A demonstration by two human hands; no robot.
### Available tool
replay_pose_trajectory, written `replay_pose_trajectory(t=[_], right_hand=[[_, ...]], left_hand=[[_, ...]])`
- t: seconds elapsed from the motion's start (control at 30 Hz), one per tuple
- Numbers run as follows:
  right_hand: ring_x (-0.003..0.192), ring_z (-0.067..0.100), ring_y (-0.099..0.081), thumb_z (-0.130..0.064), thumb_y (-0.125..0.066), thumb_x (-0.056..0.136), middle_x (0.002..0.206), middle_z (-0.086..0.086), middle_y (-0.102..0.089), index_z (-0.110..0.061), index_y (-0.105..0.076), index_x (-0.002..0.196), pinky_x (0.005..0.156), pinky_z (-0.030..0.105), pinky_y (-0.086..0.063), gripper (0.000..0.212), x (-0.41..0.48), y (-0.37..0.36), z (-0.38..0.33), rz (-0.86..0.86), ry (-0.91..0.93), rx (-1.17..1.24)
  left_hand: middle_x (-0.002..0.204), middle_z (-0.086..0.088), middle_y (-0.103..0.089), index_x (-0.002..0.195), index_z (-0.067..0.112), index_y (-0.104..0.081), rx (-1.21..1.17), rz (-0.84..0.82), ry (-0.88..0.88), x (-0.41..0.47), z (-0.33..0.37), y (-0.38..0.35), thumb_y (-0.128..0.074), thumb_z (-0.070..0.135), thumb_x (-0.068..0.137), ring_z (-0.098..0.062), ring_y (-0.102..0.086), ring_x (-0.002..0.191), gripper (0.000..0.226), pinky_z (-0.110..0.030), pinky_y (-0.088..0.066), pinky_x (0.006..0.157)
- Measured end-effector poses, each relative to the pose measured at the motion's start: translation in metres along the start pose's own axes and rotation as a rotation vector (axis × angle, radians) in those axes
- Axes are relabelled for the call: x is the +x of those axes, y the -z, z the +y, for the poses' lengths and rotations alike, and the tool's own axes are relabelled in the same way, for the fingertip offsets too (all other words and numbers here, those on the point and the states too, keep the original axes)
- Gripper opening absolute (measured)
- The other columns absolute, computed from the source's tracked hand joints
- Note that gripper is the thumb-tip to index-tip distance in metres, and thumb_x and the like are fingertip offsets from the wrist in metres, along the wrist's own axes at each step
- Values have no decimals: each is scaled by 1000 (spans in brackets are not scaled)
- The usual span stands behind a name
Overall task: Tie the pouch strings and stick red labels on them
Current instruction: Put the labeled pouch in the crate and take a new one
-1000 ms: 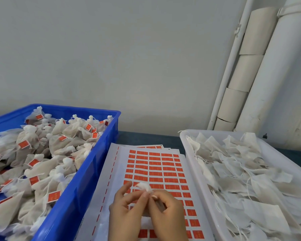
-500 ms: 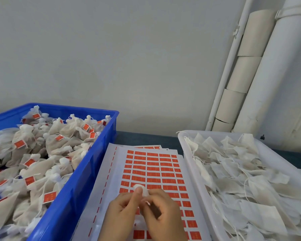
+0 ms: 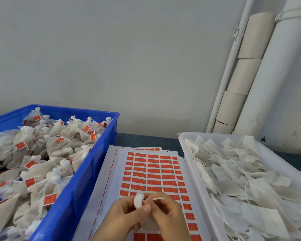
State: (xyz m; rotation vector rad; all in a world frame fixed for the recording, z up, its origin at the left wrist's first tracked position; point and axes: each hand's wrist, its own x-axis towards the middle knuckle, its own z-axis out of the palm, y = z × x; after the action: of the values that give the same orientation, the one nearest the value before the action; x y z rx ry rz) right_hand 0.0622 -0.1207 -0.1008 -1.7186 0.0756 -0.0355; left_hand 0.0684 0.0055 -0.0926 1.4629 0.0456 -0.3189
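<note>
A white backing sheet of small red rectangular labels (image 3: 153, 171) lies flat on the dark table. Over its near end, the left hand (image 3: 121, 216) grips a small white mesh pouch (image 3: 139, 200) by its gathered neck, and the right hand (image 3: 167, 213) pinches the pouch's thin white string (image 3: 157, 199). Left of the sheet stands a blue plastic crate (image 3: 87, 171) heaped with tied, labelled pouches (image 3: 59, 140). Right of the sheet, a white plastic tray (image 3: 191, 164) holds flat, untied pouches (image 3: 242, 171).

Blue crate (image 3: 87, 173), white tray (image 3: 189, 164), red labels (image 3: 153, 173) gridded on white sheet (image 3: 109, 173).
</note>
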Motion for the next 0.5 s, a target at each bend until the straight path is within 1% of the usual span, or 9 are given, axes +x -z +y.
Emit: replay_pose_trajectory(t=[0.03, 0.1, 0.2, 0.23, 0.3, 0.37, 0.43, 0.47, 0.5], right_hand=[[81, 5, -63, -26, -67, 82, 72, -26, -67, -32, -66, 70, 63, 7, -46, 14, 0, 2, -1, -11, -43, 24], [86, 8, -64, -25, -67, 82, 76, -22, -70, -31, -68, 73, 75, 15, -50, 10, 2, 5, -2, -54, -97, 62], [92, 13, -66, -21, -66, 82, 87, -12, -73, -28, -70, 81, 89, 27, -52, 8, 2, 6, -5, -102, -131, 104], [92, 14, -66, -21, -66, 82, 86, -11, -73, -27, -70, 79, 88, 27, -52, 8, 2, 6, -5, -100, -139, 109], [88, 14, -66, -20, -66, 81, 82, -10, -73, -25, -70, 76, 80, 24, -53, 8, 2, 6, -6, -109, -164, 129], [87, 14, -67, -20, -66, 81, 79, -9, -73, -22, -70, 77, 73, 21, -53, 6, 2, 5, -7, -124, -212, 176], [85, 13, -67, -21, -63, 83, 76, -12, -73, -22, -67, 80, 69, 18, -52, 6, 1, 6, -8, -130, -253, 209], [82, 11, -66, -22, -61, 84, 72, -16, -72, -22, -66, 80, 64, 14, -51, 7, 1, 6, -8, -128, -260, 216], [80, 9, -65, -23, -59, 85, 69, -18, -70, -24, -65, 79, 60, 11, -49, 8, 1, 6, -8, -119, -259, 220]], left_hand=[[78, -3, -73, 88, 16, -71, 46, -19, 0, -1, 1, 2, -69, 23, 68, -17, -66, 64, 22, -18, -49, 53], [85, 5, -74, 94, 19, -70, 101, -42, 10, -2, 1, 5, -69, 30, 60, -17, -68, 74, 35, -15, -48, 54], [84, 14, -73, 91, 22, -69, 118, -28, 22, -1, 0, 6, -67, 33, 56, -13, -69, 80, 36, -14, -49, 59], [82, 15, -73, 88, 22, -69, 110, -20, 22, 0, -1, 6, -67, 33, 55, -13, -69, 82, 35, -15, -50, 63], [82, 15, -73, 86, 22, -69, 96, 0, 12, 0, -3, 6, -66, 33, 55, -14, -68, 85, 33, -17, -50, 68], [93, 13, -72, 90, 22, -68, 82, 3, -23, 0, -4, 4, -66, 34, 56, -13, -66, 90, 36, -15, -50, 70], [104, 16, -66, 93, 23, -67, 68, 2, -84, 0, -6, 0, -66, 34, 57, -11, -63, 95, 38, -12, -51, 66], [106, 17, -64, 91, 24, -68, 46, 0, -102, 1, -6, 0, -66, 34, 56, -11, -62, 96, 37, -13, -52, 68], [108, 16, -64, 89, 23, -70, 10, -9, -106, 1, -7, 0, -67, 33, 55, -13, -61, 99, 35, -18, -53, 75]])
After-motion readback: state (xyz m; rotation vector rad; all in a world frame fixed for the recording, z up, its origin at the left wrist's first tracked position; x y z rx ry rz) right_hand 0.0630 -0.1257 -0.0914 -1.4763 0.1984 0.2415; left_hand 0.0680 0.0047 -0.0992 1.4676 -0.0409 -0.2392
